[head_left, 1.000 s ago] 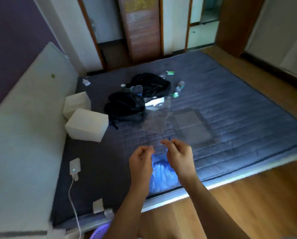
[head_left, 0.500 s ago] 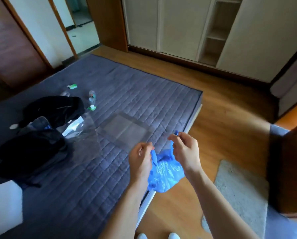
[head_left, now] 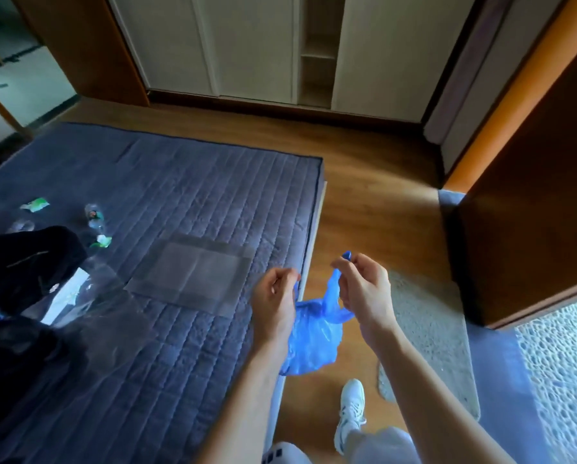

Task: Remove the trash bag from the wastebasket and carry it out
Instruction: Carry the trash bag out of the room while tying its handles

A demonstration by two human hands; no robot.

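A small blue plastic trash bag (head_left: 313, 339) hangs in the air between my two hands, over the right edge of the bed. My left hand (head_left: 273, 303) pinches one top handle of the bag with curled fingers. My right hand (head_left: 364, 289) pinches the other handle, whose tip sticks up above my fingers. The two hands are a short way apart. The wastebasket is not in view.
A grey quilted bed (head_left: 180, 202) fills the left, with black bags (head_left: 22, 262), clear plastic sheets (head_left: 193, 272) and plastic bottles (head_left: 94, 219) on it. Wooden floor (head_left: 364, 182) runs along the bed, with a pale rug (head_left: 427, 329), white wardrobe doors (head_left: 253, 45) ahead and a brown door (head_left: 531, 212) on the right.
My view has swung to the right, from the bed toward the wardrobe and door. Both hands kept hold of the blue bag, which now hangs past the bed's edge. My hands moved slightly apart.
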